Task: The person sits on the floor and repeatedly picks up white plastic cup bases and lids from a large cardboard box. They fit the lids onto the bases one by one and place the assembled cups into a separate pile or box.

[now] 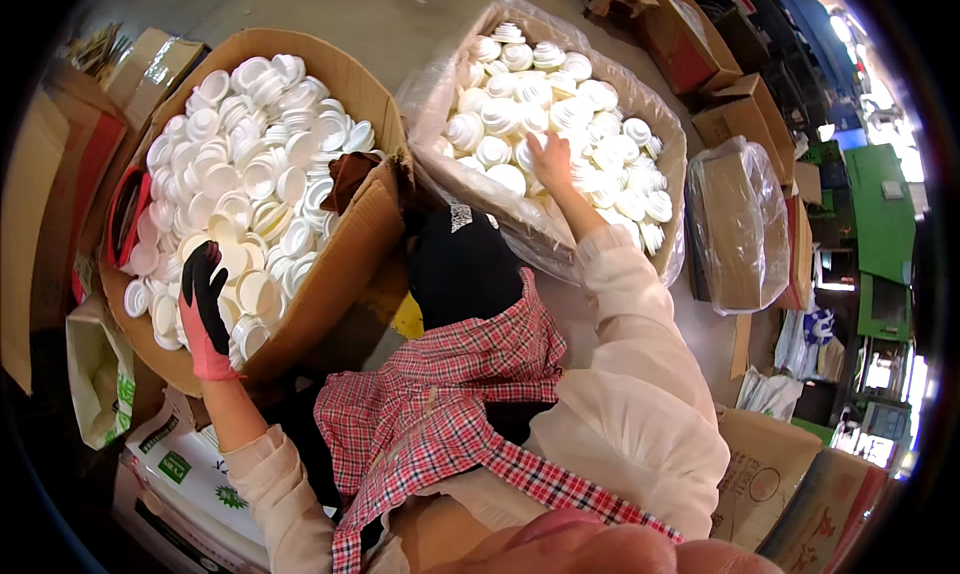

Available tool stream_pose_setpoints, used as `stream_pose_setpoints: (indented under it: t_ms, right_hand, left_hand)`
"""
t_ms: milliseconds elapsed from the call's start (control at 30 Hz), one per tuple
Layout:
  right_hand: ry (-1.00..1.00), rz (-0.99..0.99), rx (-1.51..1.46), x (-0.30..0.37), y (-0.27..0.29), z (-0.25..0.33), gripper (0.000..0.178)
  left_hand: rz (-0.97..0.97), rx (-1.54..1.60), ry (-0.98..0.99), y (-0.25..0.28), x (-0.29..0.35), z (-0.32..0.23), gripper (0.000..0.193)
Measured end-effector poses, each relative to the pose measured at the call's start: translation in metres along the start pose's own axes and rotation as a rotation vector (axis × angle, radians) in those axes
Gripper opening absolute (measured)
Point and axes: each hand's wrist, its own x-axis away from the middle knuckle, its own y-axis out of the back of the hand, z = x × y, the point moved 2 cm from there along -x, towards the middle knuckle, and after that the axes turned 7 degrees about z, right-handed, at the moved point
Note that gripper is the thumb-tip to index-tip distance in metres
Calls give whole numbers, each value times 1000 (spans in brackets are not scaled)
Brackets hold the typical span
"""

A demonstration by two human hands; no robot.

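Observation:
My left hand [204,312], in a pink glove with black-coated fingers, rests over the left part of a big cardboard box [345,274]. Its fingers point away from me, partly apart, beside loose white round plastic lids [240,164] heaped in the box. On the right, my bare right hand [553,162] reaches into a second box lined with clear plastic [440,104]. Thumb and fingers are spread over white stepped round caps [530,89] there; whether the fingertips touch one is hard to see.
A brown cloth [350,179] and a red pouch [128,214] lie at the left box's edges. Cardboard boxes stand on both sides, including a plastic-covered one [740,224] at right. A white-and-green bag [100,369] is at left, and green machinery [880,214] at far right.

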Motion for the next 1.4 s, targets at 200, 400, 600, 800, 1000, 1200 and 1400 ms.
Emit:
stream_pose_setpoints:
  t_ms: [200,400,600,800,1000,1200,1400]
  right_hand:
    - [124,-138,35,-33,-24,16,55]
    - [100,-132,-18,-87,-67,32,45]
    - [79,42,358,-76,-39,66,68]
    - [-114,246,572,-17,27,10,72]
    - [-165,229,651,-50,35,-54,62]
    - [-71,265,714,-69,28,-80,60]
    - [-193,190,314,-71,26,-80,70]
  left_hand:
    - [1,-39,67,-14,-9,-8,39]
    - [42,-161,60,-17,-16,-3,40]
    - [11,-312,86,-5,-17,-1,37]
    - [-42,-446,59,1,-16,-8,36]
    - [-38,-442,102,20,-15,15,37]
    - [-32,-528,133,40,-10,21,38]
    - [-87,-562,129,43,-7,18,37]
